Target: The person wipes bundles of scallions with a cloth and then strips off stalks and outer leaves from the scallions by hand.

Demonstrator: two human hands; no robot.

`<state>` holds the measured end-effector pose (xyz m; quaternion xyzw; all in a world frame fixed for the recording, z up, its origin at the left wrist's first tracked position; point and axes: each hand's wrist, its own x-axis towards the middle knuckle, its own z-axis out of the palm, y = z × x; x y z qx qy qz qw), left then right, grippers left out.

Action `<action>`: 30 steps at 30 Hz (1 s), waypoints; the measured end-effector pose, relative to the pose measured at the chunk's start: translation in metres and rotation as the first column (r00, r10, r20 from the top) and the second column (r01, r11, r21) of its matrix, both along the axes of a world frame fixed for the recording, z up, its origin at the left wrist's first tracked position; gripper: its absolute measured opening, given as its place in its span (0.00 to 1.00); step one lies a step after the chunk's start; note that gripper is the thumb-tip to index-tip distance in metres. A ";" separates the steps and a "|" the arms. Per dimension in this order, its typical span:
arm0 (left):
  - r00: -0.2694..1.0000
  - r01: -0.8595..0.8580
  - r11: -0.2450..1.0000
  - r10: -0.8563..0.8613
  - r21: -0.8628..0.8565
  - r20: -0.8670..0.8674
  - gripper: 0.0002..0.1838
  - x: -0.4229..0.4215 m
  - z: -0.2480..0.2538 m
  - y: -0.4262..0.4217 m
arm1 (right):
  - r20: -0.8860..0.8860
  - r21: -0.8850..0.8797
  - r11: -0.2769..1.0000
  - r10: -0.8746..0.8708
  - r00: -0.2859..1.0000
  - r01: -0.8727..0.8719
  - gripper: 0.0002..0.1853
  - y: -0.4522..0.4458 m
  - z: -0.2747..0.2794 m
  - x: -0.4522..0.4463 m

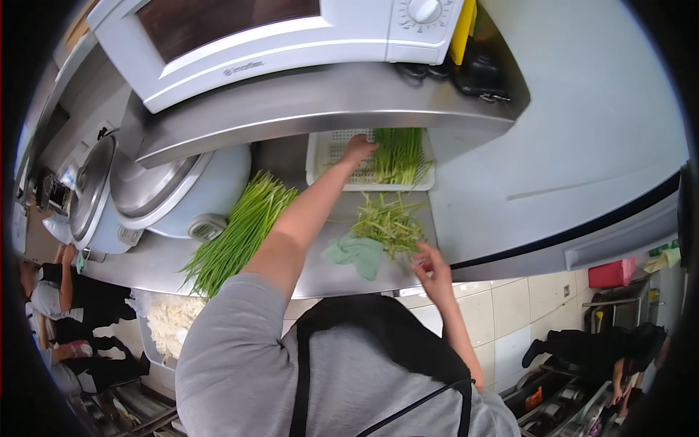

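Observation:
My left hand (pixel 359 149) reaches into a white perforated tray (pixel 315 164), its fingers drawn together at the left edge of long green stalks (pixel 399 154) lying there. Below the tray, a loose heap of shorter, paler green trimmings (pixel 389 222) rests on the steel counter, beside a crumpled light green cloth (pixel 354 253). My right hand (pixel 433 273) is at the lower right of that heap, fingers curled but apart, with nothing visible in them. A larger bunch of long green stalks (pixel 244 229) lies left of my left forearm.
A white microwave (pixel 291 54) stands on a steel shelf (pixel 328 105) overhanging the tray. Two large lidded cookers (pixel 186 193) are at the left. A pale smooth surface (pixel 553 146) borders the counter's right side. Below left is a tub of pale food (pixel 171 320). Other people are at both far sides.

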<state>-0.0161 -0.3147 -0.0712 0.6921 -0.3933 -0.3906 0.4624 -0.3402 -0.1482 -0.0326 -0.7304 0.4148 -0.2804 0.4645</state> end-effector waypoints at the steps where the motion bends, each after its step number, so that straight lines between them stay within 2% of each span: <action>1: 0.997 -0.079 0.995 0.078 -0.055 -0.019 0.23 0.010 -0.041 -0.033 | 0.003 -0.030 0.999 0.010 1.000 -0.010 0.21 0.000 -0.014 -0.008; 2: 0.997 -0.072 0.995 0.071 -0.062 -0.024 0.23 0.003 -0.041 -0.041 | -0.019 -0.042 0.999 0.010 1.000 -0.011 0.20 0.001 -0.016 -0.011; 4: 0.955 -0.290 0.933 0.268 -0.213 -0.126 0.18 -0.011 -0.039 -0.053 | -0.079 0.001 1.000 0.005 0.997 -0.004 0.19 0.003 -0.024 -0.020; 6: 0.923 -0.376 0.889 0.334 -0.262 -0.193 0.18 -0.015 -0.040 -0.067 | -0.059 0.036 0.999 0.019 0.998 -0.017 0.18 0.006 -0.028 -0.024; 8: 0.907 -0.406 0.871 0.348 -0.276 -0.237 0.18 -0.017 -0.044 -0.077 | -0.108 0.053 0.997 0.055 0.993 -0.049 0.16 0.008 -0.030 -0.025; 12: 0.887 -0.423 0.857 0.327 -0.293 -0.326 0.17 -0.015 -0.047 -0.084 | -0.073 0.099 0.991 0.101 0.992 -0.093 0.14 0.008 -0.035 -0.020; 17: 0.827 -0.407 0.846 0.182 -0.343 -0.532 0.16 -0.007 -0.043 -0.070 | -0.085 0.065 0.981 0.187 0.979 -0.182 0.13 -0.002 -0.031 -0.010; 22: 0.664 -0.383 0.819 -0.077 -0.427 -0.744 0.16 0.012 -0.026 -0.046 | -0.099 0.049 0.977 0.212 0.972 -0.208 0.12 -0.012 -0.026 -0.005; 27: 0.508 -0.343 0.801 -0.281 -0.491 -0.814 0.15 0.031 0.001 -0.029 | -0.078 0.025 0.971 0.237 0.968 -0.236 0.12 -0.015 -0.029 -0.002; 30: 0.450 -0.357 0.814 -0.279 -0.457 -0.848 0.15 0.030 0.013 -0.018 | -0.120 0.030 0.964 0.265 0.957 -0.263 0.13 -0.019 -0.031 0.001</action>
